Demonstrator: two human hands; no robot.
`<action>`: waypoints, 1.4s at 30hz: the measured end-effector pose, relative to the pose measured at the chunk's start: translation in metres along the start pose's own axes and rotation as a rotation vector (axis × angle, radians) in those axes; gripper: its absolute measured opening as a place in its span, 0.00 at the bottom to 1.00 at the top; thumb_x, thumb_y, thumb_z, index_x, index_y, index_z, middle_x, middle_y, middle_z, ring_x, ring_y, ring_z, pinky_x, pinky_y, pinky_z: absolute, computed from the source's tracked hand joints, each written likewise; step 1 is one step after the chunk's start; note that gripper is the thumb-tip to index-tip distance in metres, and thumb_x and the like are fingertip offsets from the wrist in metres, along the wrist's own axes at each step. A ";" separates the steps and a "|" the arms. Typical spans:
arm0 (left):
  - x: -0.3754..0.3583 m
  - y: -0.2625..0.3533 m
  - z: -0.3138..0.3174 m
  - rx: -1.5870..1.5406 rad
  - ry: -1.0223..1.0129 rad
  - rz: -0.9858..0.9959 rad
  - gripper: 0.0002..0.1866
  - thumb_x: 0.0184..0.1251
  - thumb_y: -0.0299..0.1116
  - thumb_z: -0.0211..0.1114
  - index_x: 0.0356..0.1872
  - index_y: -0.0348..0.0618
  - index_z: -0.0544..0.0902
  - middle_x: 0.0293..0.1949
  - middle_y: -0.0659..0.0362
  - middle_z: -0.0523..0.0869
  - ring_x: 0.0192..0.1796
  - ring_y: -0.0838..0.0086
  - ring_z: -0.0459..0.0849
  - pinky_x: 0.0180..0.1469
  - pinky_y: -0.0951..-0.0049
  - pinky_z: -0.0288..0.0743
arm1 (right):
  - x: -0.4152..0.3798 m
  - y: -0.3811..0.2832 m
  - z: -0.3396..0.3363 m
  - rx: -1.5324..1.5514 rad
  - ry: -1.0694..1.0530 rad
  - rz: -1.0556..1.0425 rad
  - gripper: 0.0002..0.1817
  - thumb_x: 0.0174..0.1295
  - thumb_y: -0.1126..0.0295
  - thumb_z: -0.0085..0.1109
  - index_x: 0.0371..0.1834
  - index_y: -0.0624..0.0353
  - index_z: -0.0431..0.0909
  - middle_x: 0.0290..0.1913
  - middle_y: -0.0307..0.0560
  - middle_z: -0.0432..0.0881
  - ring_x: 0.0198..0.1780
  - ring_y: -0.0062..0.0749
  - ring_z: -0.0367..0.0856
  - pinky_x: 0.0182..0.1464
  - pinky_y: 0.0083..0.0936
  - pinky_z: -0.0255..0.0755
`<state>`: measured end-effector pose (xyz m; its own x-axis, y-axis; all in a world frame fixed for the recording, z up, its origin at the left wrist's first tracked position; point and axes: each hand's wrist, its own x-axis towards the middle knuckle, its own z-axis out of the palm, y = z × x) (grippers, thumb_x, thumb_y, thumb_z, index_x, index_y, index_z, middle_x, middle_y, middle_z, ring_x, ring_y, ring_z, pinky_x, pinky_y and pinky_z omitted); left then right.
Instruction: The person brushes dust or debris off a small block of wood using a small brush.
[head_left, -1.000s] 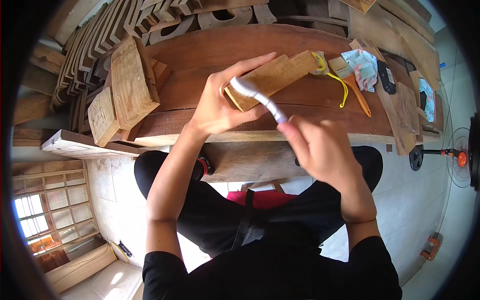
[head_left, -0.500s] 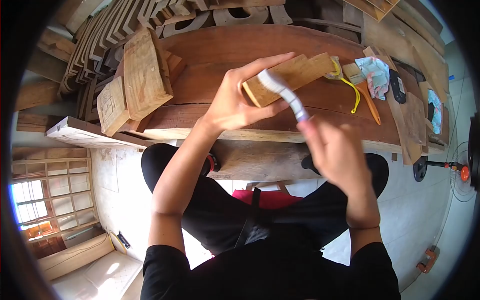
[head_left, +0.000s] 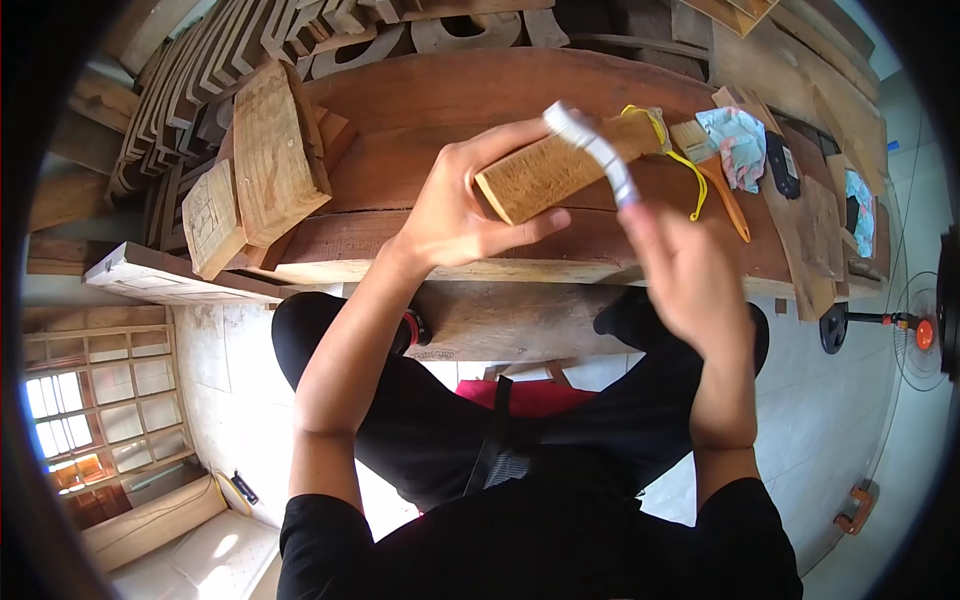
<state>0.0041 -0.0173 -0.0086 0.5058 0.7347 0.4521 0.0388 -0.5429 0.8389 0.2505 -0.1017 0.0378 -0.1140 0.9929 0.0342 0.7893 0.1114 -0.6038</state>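
My left hand (head_left: 452,205) is wrapped around the thick end of a brown wooden piece (head_left: 545,178), thumb along the near side and fingers along the far side. The piece has a pale end face, a flecked upper surface and a narrower far end, and is held above the bench. In my right hand (head_left: 690,275), closed and blurred, is a slim white brush (head_left: 597,150) shaped like a toothbrush. Its head lies over the upper side of the wooden piece; whether it touches cannot be made out. A yellow cord (head_left: 698,180) lies near the piece's narrow end.
On the wooden bench (head_left: 400,120) are thick wood blocks (head_left: 270,150) at left. A paintbrush (head_left: 733,200), a crumpled cloth (head_left: 735,145) and a black device (head_left: 783,167) lie at right. Cut wood parts (head_left: 190,100) stack behind. A fan (head_left: 920,332) stands far right.
The white brush and my right hand have shifted right and slightly up along the wooden piece. My left hand keeps its grip; the whole view has moved slightly.
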 end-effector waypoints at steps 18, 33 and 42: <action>0.002 -0.009 0.001 -0.005 0.009 0.039 0.41 0.59 0.35 0.82 0.76 0.38 0.78 0.69 0.48 0.86 0.69 0.64 0.85 0.74 0.61 0.75 | -0.015 0.007 0.014 0.007 0.027 -0.328 0.26 0.84 0.53 0.53 0.27 0.54 0.83 0.14 0.49 0.76 0.14 0.44 0.77 0.22 0.43 0.65; 0.001 -0.005 -0.002 0.065 0.022 0.028 0.41 0.58 0.35 0.83 0.75 0.39 0.79 0.65 0.51 0.90 0.64 0.69 0.88 0.70 0.65 0.79 | -0.007 -0.001 0.011 -0.052 0.024 -0.225 0.21 0.83 0.56 0.58 0.34 0.61 0.83 0.18 0.55 0.75 0.18 0.47 0.76 0.24 0.40 0.64; 0.002 -0.007 -0.003 0.061 0.011 0.066 0.39 0.60 0.35 0.82 0.75 0.39 0.80 0.64 0.50 0.90 0.62 0.69 0.88 0.70 0.64 0.78 | -0.015 -0.004 0.012 -0.091 -0.053 -0.246 0.22 0.83 0.54 0.58 0.37 0.62 0.84 0.18 0.54 0.75 0.18 0.45 0.75 0.25 0.38 0.65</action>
<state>0.0025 -0.0104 -0.0128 0.4999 0.7004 0.5095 0.0578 -0.6140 0.7872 0.2418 -0.1178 0.0304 -0.3388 0.9321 0.1279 0.7846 0.3549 -0.5083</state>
